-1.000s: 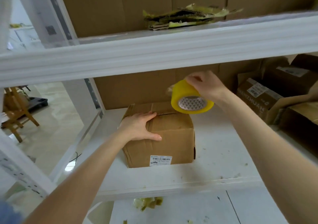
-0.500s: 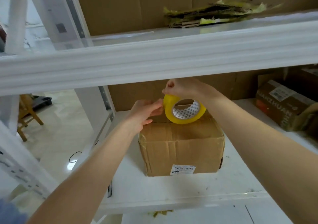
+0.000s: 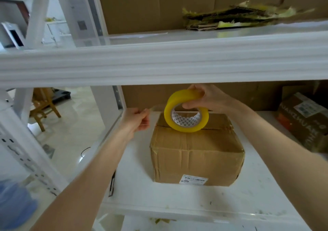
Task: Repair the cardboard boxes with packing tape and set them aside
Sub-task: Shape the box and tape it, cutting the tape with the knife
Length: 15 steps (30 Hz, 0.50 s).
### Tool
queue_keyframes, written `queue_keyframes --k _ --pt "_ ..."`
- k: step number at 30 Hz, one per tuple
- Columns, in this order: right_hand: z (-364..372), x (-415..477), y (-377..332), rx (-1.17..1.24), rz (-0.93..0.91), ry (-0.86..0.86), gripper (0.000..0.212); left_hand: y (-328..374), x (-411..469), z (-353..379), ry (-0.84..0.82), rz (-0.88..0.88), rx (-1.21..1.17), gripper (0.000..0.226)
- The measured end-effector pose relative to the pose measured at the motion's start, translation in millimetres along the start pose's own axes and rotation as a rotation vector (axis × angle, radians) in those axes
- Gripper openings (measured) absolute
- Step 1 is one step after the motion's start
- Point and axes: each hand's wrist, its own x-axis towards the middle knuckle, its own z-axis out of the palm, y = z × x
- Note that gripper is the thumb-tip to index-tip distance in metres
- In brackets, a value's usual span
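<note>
roll [image 3: 175,97] is clamped by right grip [image 3: 209,98] | tape end [image 3: 156,107] is pinched by left grip [image 3: 135,122], left of roll | box [image 3: 197,152] is set on shelf [image 3: 177,195], just under right grip | risk: strip may be folded onto itself if tension is lost

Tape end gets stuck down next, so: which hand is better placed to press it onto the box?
Likely left hand: it pinches the tape end beside the box; right hand grips the roll.
</note>
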Motion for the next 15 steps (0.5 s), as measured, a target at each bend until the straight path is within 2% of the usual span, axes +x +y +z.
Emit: queue_keyframes --k 4,8,15 --pt "8 10 -13 -0.095 -0.067 -0.038 0.044 -14 1 -13 0.023 -0.065 -0.007 0.023" --pt "14 15 -21 -0.189 -0.086 -0.053 0.059 -25 1 -9 0.043 -0.101 -0.062 0.021" --pt "9 19 -27 -0.35 -0.083 -0.076 0.053 -43 -1 -20 0.007 -0.13 -0.058 0.017"
